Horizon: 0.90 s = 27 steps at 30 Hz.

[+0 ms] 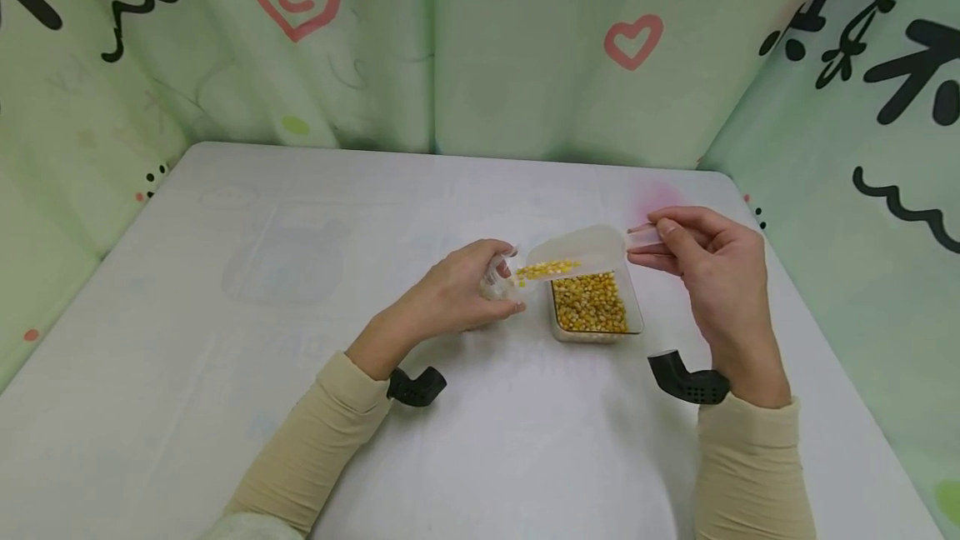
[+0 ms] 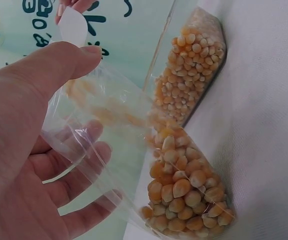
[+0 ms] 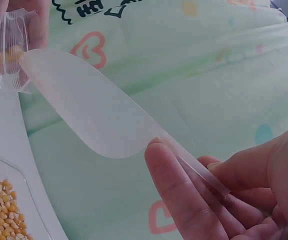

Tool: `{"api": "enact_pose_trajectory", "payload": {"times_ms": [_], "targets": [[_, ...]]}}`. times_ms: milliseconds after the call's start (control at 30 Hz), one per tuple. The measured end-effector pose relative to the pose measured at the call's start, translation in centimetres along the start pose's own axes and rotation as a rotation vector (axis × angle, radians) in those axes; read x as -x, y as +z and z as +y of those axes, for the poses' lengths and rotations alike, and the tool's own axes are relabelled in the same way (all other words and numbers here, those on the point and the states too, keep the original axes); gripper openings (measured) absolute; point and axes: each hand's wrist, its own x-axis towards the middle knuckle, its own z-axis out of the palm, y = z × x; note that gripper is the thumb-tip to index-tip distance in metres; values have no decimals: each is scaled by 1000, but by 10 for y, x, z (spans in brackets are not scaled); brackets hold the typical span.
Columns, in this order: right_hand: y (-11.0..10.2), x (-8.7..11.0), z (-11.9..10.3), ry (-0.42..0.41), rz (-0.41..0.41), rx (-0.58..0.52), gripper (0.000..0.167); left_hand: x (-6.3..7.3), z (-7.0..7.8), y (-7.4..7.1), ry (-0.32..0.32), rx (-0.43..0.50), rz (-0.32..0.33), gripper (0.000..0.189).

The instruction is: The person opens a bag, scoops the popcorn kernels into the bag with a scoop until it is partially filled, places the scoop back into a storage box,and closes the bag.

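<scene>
My left hand (image 1: pixel 450 290) holds a clear plastic bag (image 1: pixel 497 280) by its mouth, thumb on one side and fingers on the other. In the left wrist view, corn kernels (image 2: pixel 186 192) fill the bag's lower end. My right hand (image 1: pixel 723 282) pinches the handle of a translucent white scoop (image 1: pixel 592 242) between thumb and fingers. The scoop is tilted toward the bag, its tip at the opening, with yellow kernels lying along its lower edge. Below the scoop stands a clear rectangular container (image 1: pixel 636 313) of corn kernels (image 3: pixel 1 210).
A white-covered table (image 1: pixel 247 407) lies under both hands. Green curtains (image 1: pixel 510 48) with hearts and black characters hang behind the table and at its sides. A black wrist camera (image 1: pixel 417 387) sits at my left wrist, another black camera (image 1: pixel 690 382) at my right.
</scene>
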Motion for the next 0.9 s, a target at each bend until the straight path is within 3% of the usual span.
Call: {"api": "enact_pose_trajectory", "payload": {"times_ms": [433,900], "targets": [[-2,1,-2,-16,-7,27,29,0,-1,-1,6,29,0,65],[-19,1,-5,-19,62,-60,27,-1,-4,-3,2,30,1,67]]}}
